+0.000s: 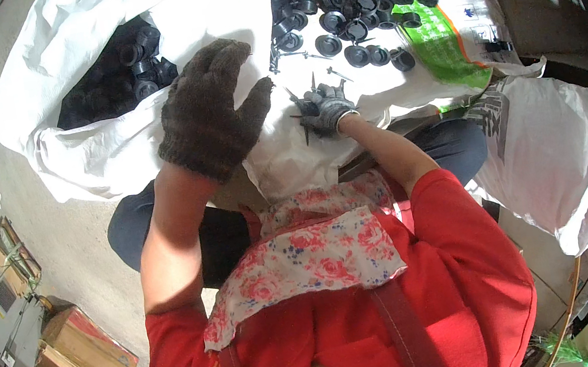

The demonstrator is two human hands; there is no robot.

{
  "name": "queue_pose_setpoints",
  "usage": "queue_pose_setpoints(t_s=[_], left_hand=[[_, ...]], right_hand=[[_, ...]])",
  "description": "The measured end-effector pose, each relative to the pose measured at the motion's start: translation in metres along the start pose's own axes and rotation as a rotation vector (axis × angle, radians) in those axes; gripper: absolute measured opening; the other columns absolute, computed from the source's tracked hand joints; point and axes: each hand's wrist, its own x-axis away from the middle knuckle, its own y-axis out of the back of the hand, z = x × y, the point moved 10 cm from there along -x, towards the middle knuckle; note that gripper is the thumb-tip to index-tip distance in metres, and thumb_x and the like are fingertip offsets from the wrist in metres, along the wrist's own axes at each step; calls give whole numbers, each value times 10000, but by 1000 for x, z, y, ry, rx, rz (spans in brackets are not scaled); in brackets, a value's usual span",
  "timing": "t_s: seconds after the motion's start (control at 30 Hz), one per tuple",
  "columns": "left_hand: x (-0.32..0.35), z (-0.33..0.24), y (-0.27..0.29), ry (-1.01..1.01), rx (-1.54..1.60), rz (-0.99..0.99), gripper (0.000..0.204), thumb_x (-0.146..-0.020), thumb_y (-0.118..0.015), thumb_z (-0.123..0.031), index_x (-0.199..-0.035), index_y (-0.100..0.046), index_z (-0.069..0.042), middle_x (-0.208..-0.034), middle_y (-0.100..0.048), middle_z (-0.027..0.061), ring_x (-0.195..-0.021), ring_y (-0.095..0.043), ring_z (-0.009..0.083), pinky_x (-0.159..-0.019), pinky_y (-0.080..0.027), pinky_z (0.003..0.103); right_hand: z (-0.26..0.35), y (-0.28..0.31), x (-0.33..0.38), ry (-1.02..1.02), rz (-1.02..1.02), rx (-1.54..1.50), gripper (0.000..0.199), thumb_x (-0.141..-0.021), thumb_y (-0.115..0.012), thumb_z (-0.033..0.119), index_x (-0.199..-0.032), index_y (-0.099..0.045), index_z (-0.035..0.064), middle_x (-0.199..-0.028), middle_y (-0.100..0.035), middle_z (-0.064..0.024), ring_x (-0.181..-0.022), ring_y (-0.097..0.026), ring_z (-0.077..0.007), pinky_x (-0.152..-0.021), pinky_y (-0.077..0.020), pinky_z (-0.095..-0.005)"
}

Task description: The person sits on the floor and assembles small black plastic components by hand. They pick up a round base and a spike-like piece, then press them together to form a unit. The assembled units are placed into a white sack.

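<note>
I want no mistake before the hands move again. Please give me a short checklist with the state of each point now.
1. Both hands gloved: ok, left hand and right hand.
2. Right hand holds the nails: ok, a spiky bunch.
3. Left hand free: ok, open and raised.
4. Black caps lie within view on the white sack: ok.
5. Bag of black parts open: ok.
6. Nail count in hand: cannot tell.

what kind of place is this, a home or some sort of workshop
Most likely a small workshop or factory floor for hand sorting or assembly. A white sack holds black plastic caps, more caps lie spread on sacking, the gloved right hand grips a bunch of nails, and cardboard boxes sit on the concrete floor.
</note>
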Motion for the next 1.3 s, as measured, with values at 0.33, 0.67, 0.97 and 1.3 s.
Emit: queue_pose_setpoints(t_s=[0.33, 0.67, 0.97, 1.3], left_hand=[[-1, 1, -5, -10, -9, -12, 365, -778, -684, -242, -1061, -596, -30, -1020, -623, 174, -933, -617, 332, -821, -503, 399], [-4, 6, -5, -34, 29, -48, 356, -777, -687, -269, -1036, -581, -49, -995, -614, 169, -905, -617, 341, -780, -509, 411], [-14, -16, -14, -163, 63, -18, 265, -792, -647, -166, -1026, -584, -57, -1053, -597, 152, -987, -589, 327, -837, -478, 389], [-3, -25, -11, -396, -125, -28, 316, -845, -603, -211, -1080, -585, 1, -1074, -604, 196, -992, -578, 354, -866, -455, 394]], right_hand=[[17, 14, 19, -19, 120, -43, 548, -667, -705, 342, -1141, -541, 122, -1156, -555, -169, -1126, -514, -319, -975, -404, -392], [46, 56, 42, 252, 237, -2072, 417, -780, -600, -17, -1190, -529, -10, -1101, -620, -117, -1052, -579, -213, -911, -477, -305], [-55, 341, 161, 469, -605, -1577, 334, -781, -640, 112, -1103, -581, 41, -953, -626, -62, -785, -614, -151, -643, -515, -273], [-255, 585, 607, -103, -1388, -698, 254, -796, -682, 114, -1025, -593, 51, -923, -613, -32, -794, -594, -123, -668, -496, -255]])
